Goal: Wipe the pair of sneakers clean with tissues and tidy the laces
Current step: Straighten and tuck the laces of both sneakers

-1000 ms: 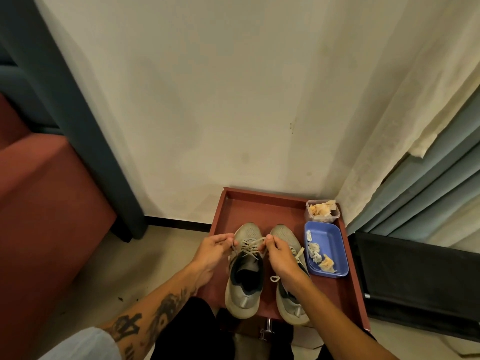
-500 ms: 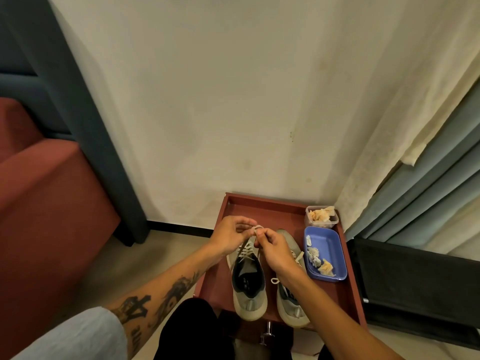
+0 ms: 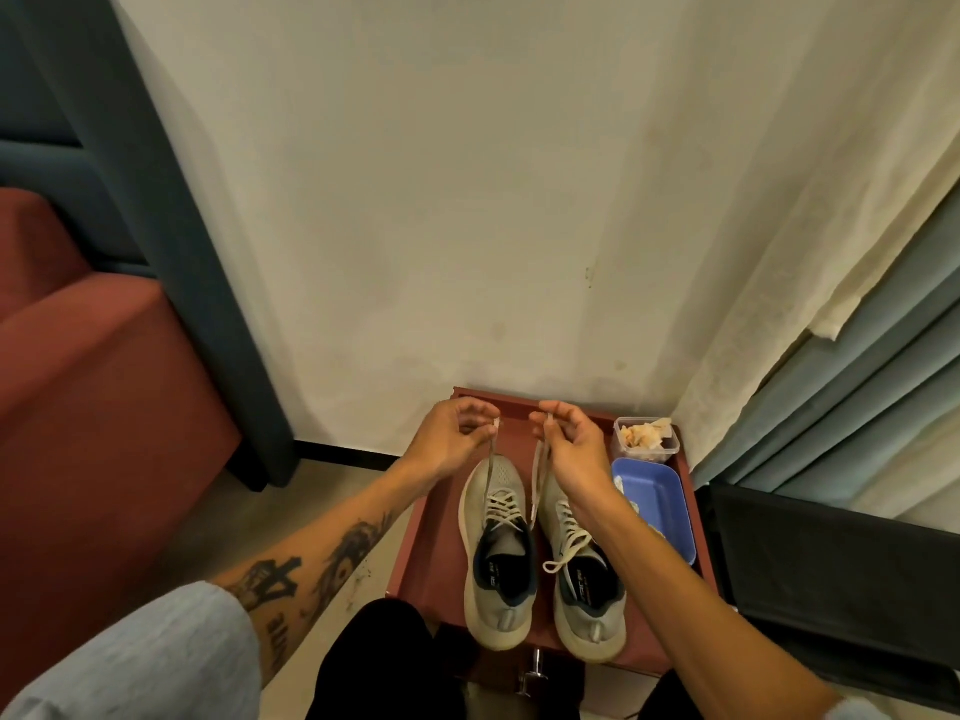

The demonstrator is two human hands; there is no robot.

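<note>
Head view: left hand (image 3: 448, 440) and right hand (image 3: 574, 452) each pinch one end of the lace (image 3: 489, 472), raised above the nine-o'clock sneaker (image 3: 497, 615) on a red tray (image 3: 430, 556).

On the tray (image 3: 431, 563) the left sneaker (image 3: 498, 563) and right sneaker (image 3: 584, 595) stand side by side, heels toward me, toes toward the wall (image 3: 467, 200). My left hand (image 3: 449, 441) and right hand (image 3: 574, 452) hang above the toes, apart, each pinching a lace end (image 3: 490, 467) rising from the left sneaker. Right of the sneakers lies a shallow dish (image 3: 667, 493), a small box (image 3: 645, 440) behind it.
</note>
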